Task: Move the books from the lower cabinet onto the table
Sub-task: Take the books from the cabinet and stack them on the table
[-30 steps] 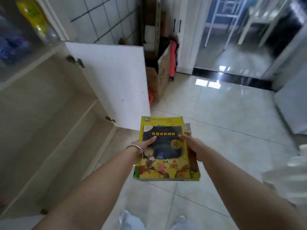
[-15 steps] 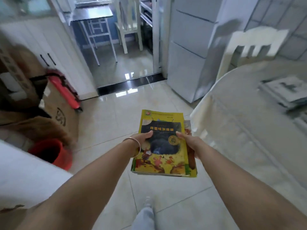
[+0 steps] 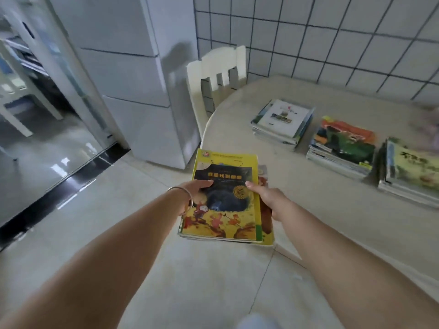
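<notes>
White tiled wall and a pale fridge (image 3: 133,86) now fill the background where, a second ago, the open lower cabinet and its door stood; the person has turned away from the cabinet and faces the table (image 3: 320,210). Three piles of books lie along its far side: a white-topped pile (image 3: 282,119), an orange-and-green pile (image 3: 342,143) beside it, and a third pile (image 3: 411,172) at the right edge of view. A white chair (image 3: 216,70) stands at the table's far left corner. The carried stack of books (image 3: 225,198) hangs in the air over the table's near left edge, not yet set down. The left hand (image 3: 194,191) grips its left side, thumb on the cover; the right hand (image 3: 268,198) clamps the right side likewise. The carry looks nearly done; lowering the stack onto bare tabletop near the piles seems to be what remains.
</notes>
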